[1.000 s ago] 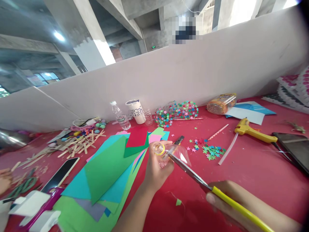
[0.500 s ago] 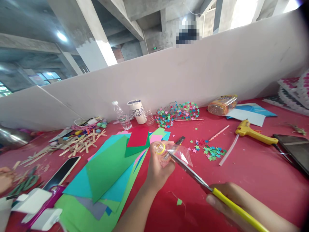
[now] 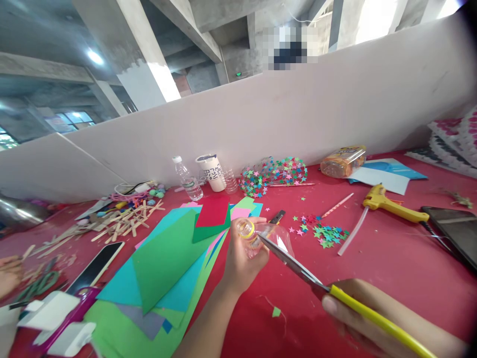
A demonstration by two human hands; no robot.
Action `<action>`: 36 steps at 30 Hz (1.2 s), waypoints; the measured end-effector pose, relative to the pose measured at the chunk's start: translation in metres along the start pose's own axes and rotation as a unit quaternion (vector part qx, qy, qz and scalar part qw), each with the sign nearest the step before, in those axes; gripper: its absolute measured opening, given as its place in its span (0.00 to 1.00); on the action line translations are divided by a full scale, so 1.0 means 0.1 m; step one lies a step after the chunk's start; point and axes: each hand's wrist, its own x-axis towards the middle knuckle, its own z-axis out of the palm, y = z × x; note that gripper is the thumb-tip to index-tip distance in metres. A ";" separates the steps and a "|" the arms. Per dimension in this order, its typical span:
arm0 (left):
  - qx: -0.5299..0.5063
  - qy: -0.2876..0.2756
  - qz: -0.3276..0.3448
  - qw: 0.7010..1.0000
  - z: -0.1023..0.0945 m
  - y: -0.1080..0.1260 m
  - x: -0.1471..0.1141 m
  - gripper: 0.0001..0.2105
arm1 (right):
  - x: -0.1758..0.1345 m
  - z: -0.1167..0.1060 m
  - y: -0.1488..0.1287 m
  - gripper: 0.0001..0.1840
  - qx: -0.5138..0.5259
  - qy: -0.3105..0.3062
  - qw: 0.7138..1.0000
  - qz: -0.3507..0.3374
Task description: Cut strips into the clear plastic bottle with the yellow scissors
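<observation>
My left hand (image 3: pixel 242 266) is closed round a cut clear plastic bottle top (image 3: pixel 280 235), whose neck with a yellow ring points toward me. In my right hand (image 3: pixel 354 303) is a pair of scissors (image 3: pixel 294 264) with yellow handles. Its blades look nearly closed, and their tips rest at the bottle piece, just beside the neck. Whether the blades grip the plastic I cannot tell. Behind the bottle piece lies a dark box cutter (image 3: pixel 277 217). A small green paper scrap (image 3: pixel 276 312) lies on the red table below.
Coloured paper sheets (image 3: pixel 167 258) spread to the left, near a phone (image 3: pixel 95 266) and wooden sticks (image 3: pixel 126 221). Star sequins (image 3: pixel 330 234) and a yellow glue gun (image 3: pixel 395 206) lie right. A water bottle (image 3: pixel 188 181) and mug (image 3: pixel 211 174) stand behind. Another person's hand (image 3: pixel 10 276) is at far left.
My right hand and the scissors have shifted very slightly. The bottle piece has turned a little in my left hand. Other things on the table look the same.
</observation>
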 end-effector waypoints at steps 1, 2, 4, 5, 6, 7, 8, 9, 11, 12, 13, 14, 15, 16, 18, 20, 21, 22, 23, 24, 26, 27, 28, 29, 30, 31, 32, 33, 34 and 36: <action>-0.010 0.004 -0.013 1.000 0.01 0.00 0.00 0.20 | 0.01 -0.01 0.03 0.34 0.010 -0.027 1.000 0.009; -0.018 0.010 -0.030 0.999 0.02 -0.01 0.00 0.19 | 0.03 -0.02 0.07 0.36 0.014 -0.050 0.999 0.015; -0.024 0.032 -0.063 0.997 0.03 -0.04 0.01 0.20 | 0.04 -0.05 0.14 0.39 0.014 -0.068 0.998 0.008; -0.022 0.048 -0.074 0.996 0.03 -0.06 0.02 0.20 | 0.03 -0.07 0.17 0.39 0.015 -0.070 0.997 -0.002; -0.018 0.069 -0.081 0.994 0.02 -0.07 0.03 0.21 | 0.01 -0.08 0.17 0.38 0.016 -0.072 0.997 -0.009; -0.013 0.094 -0.085 0.992 0.00 -0.09 0.04 0.21 | -0.02 -0.10 0.16 0.37 0.016 -0.072 0.997 -0.014; -0.014 0.121 -0.086 0.989 -0.03 -0.10 0.06 0.21 | -0.05 -0.11 0.14 0.36 0.012 -0.069 0.997 -0.022; -0.008 0.160 -0.095 0.982 -0.07 -0.10 0.09 0.21 | -0.08 -0.13 0.11 0.35 0.004 -0.065 0.997 -0.032; -0.013 0.208 -0.100 0.973 -0.13 -0.09 0.14 0.19 | -0.12 -0.14 0.04 0.33 -0.026 -0.043 0.998 -0.044; -0.039 0.215 -0.111 0.969 -0.15 -0.08 0.16 0.19 | -0.12 -0.15 0.01 0.33 -0.047 -0.026 0.997 -0.047; -0.063 0.221 -0.121 0.966 -0.16 -0.07 0.17 0.18 | -0.11 -0.16 -0.02 0.34 -0.073 -0.010 0.996 -0.050; -0.085 0.216 -0.127 0.964 -0.15 -0.05 0.18 0.18 | -0.09 -0.16 -0.04 0.36 -0.100 0.007 0.994 -0.051; -0.108 0.207 -0.139 0.962 -0.14 -0.03 0.17 0.19 | -0.06 -0.16 -0.05 0.39 -0.125 0.013 0.990 -0.058; -0.128 0.195 -0.150 0.961 -0.12 -0.01 0.16 0.21 | -0.03 -0.16 -0.05 0.41 -0.142 0.015 0.988 -0.058; -0.167 0.166 -0.180 0.955 -0.07 0.02 0.14 0.23 | 0.02 -0.15 -0.04 0.42 -0.161 0.003 0.985 -0.053; -0.203 0.132 -0.213 0.947 -0.05 0.04 0.12 0.22 | 0.05 -0.14 -0.03 0.40 -0.163 0.002 0.986 -0.042; -0.220 0.114 -0.226 0.942 -0.04 0.05 0.11 0.20 | 0.06 -0.13 -0.03 0.38 -0.161 0.004 0.986 -0.039; -0.236 0.099 -0.237 0.937 -0.04 0.06 0.11 0.20 | 0.06 -0.12 -0.03 0.37 -0.158 0.008 0.987 -0.037; -0.247 0.086 -0.244 0.934 -0.05 0.06 0.11 0.19 | 0.05 -0.12 -0.04 0.37 -0.157 0.010 0.987 -0.037; -0.252 0.078 -0.247 0.932 -0.05 0.05 0.11 0.18 | 0.04 -0.11 -0.04 0.36 -0.155 0.009 0.987 -0.037; -0.246 0.070 -0.241 0.936 -0.06 0.04 0.11 0.15 | 0.03 -0.09 -0.05 0.36 -0.152 0.009 0.988 -0.034; -0.238 0.067 -0.238 0.939 -0.07 0.02 0.11 0.14 | 0.03 -0.09 -0.06 0.36 -0.149 0.016 0.988 -0.031; -0.229 0.063 -0.235 0.942 -0.07 0.01 0.10 0.13 | 0.03 -0.08 -0.06 0.35 -0.146 0.021 0.989 -0.028; -0.223 0.059 -0.234 0.945 -0.07 0.00 0.10 0.12 | 0.03 -0.08 -0.06 0.35 -0.144 0.025 0.989 -0.027; -0.220 0.056 -0.233 0.946 -0.07 -0.01 0.10 0.12 | 0.03 -0.08 -0.06 0.35 -0.143 0.025 0.989 -0.030; -0.220 0.057 -0.232 0.946 -0.08 -0.01 0.10 0.12 | 0.03 -0.08 -0.06 0.35 -0.145 0.021 0.989 -0.035; -0.223 0.059 -0.232 0.945 -0.07 -0.01 0.10 0.13 | 0.03 -0.08 -0.06 0.35 -0.148 0.018 0.988 -0.038; -0.228 0.060 -0.233 0.944 -0.07 0.00 0.10 0.13 | 0.03 -0.08 -0.07 0.36 -0.152 0.018 0.987 -0.040; -0.233 0.062 -0.235 0.942 -0.07 0.01 0.10 0.14 | 0.04 -0.09 -0.07 0.36 -0.154 0.022 0.987 -0.040; -0.241 0.062 -0.239 0.938 -0.06 0.03 0.11 0.14 | 0.04 -0.11 -0.07 0.35 -0.149 0.025 0.988 -0.037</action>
